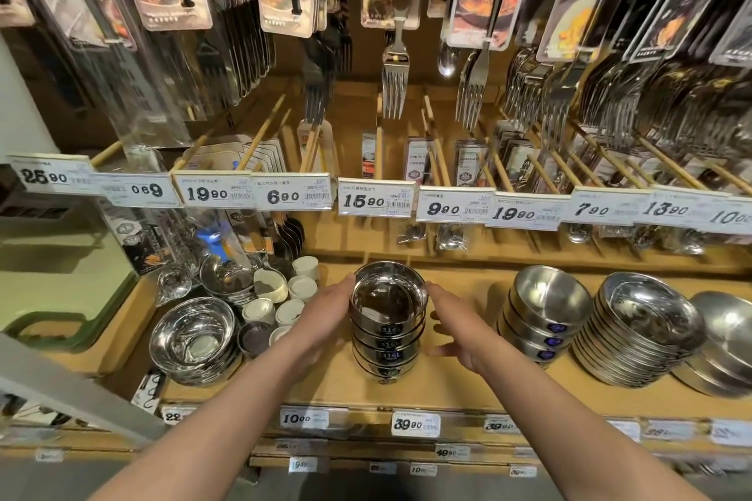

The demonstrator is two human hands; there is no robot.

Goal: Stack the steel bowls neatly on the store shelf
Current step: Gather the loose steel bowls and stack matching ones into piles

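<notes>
A stack of several small steel bowls with dark labels stands upright in the middle of the wooden shelf. My left hand lies against the stack's left side, fingers straight, fingertips at the top bowl's rim. My right hand is just right of the stack, fingers spread and relaxed, its fingertips close to the top rim; whether they touch is unclear. Neither hand grips a bowl.
Wider steel bowls sit stacked at the left, beside small white cups. Two more stacks of steel bowls lean at the right. Price tags line the rail above; packaged forks hang overhead.
</notes>
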